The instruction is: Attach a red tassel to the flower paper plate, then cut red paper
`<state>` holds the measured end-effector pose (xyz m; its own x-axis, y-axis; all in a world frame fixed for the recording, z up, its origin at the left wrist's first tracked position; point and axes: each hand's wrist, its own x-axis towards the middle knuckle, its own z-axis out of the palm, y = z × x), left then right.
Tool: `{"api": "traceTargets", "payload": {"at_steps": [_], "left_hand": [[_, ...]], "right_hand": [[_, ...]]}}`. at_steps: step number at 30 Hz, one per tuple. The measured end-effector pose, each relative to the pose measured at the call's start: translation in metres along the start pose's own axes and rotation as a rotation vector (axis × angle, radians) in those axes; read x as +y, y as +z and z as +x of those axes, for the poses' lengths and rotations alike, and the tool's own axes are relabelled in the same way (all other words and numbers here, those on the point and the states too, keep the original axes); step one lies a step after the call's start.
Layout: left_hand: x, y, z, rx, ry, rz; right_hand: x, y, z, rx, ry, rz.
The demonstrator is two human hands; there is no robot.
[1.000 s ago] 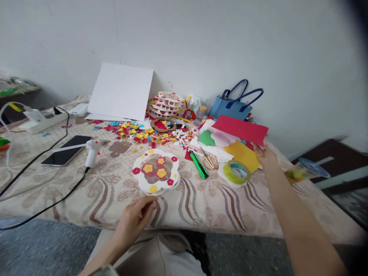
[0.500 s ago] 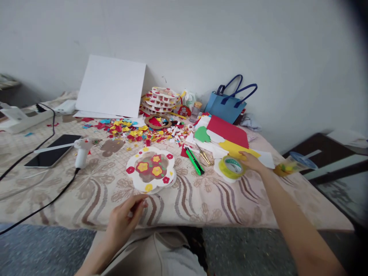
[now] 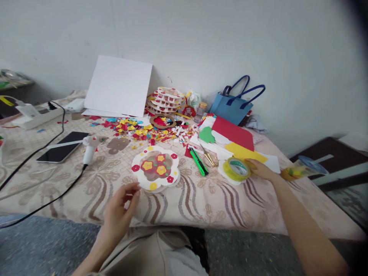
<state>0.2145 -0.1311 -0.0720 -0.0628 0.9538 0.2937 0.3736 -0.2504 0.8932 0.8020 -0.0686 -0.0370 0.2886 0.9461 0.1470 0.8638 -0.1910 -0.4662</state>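
My left hand (image 3: 122,205) is at the lower left edge of a white flower-shaped paper piece (image 3: 140,161), its bent fingers and thumb apart and the fingertips close to the rim. Red and yellow paper flowers decorate that piece around a brownish centre. On the right, my right hand (image 3: 261,170) has its fingers against the right side of a roll of yellow tape (image 3: 227,168), their tips partly hidden. The roll sits on a white scalloped paper piece (image 3: 231,180). Left of it lie gold-handled scissors (image 3: 211,159) and a green box cutter (image 3: 198,161).
A white glue gun (image 3: 90,150) with a black cord and a phone (image 3: 61,147) lie left. Colourful paper scraps (image 3: 132,128) spread behind, below a stacked paper model (image 3: 166,100) and white board (image 3: 119,86). A cup (image 3: 296,170) lies tilted near the right edge.
The view has shifted slightly left. My left hand has moved up and left along the paper flower's edge. My right hand has come down to the roll's side.
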Motion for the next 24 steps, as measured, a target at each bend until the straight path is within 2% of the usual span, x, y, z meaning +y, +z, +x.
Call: {"api": "traceTargets", "payload": {"at_steps": [2, 4, 6, 7, 8, 10, 12, 13, 15, 19, 24], "left_hand": [[-0.002, -0.002, 0.008, 0.074, -0.100, -0.159], [-0.005, -0.004, 0.016, 0.087, -0.204, -0.292], [-0.008, -0.005, 0.023, 0.083, -0.280, -0.378], [-0.009, -0.005, 0.026, 0.086, -0.302, -0.409], [-0.008, -0.005, 0.028, 0.088, -0.314, -0.431], [-0.006, -0.004, 0.032, 0.087, -0.322, -0.460], [-0.003, -0.001, 0.035, 0.071, -0.322, -0.476], [-0.001, 0.000, 0.036, 0.061, -0.323, -0.477], [0.000, 0.003, 0.038, 0.049, -0.322, -0.465], [-0.001, 0.007, 0.041, 0.070, -0.315, -0.427], [0.003, 0.007, 0.044, 0.133, -0.210, -0.388]], "right_hand": [[-0.011, -0.005, -0.001, 0.091, 0.034, 0.033], [-0.032, -0.005, -0.007, 0.205, 0.053, 0.082], [-0.064, 0.003, -0.021, 0.245, 0.031, 0.177], [-0.086, 0.011, -0.030, 0.216, 0.003, 0.239], [-0.109, 0.022, -0.041, 0.150, -0.031, 0.327], [-0.160, 0.048, -0.064, -0.073, -0.109, 0.465], [-0.208, 0.078, -0.083, -0.439, -0.120, 0.715], [-0.227, 0.092, -0.089, -0.533, -0.103, 0.812], [-0.256, 0.117, -0.094, -0.617, -0.012, 0.943], [-0.279, 0.142, -0.092, -0.660, 0.112, 1.028], [-0.287, 0.147, -0.098, -0.576, 0.071, 1.111]]}}
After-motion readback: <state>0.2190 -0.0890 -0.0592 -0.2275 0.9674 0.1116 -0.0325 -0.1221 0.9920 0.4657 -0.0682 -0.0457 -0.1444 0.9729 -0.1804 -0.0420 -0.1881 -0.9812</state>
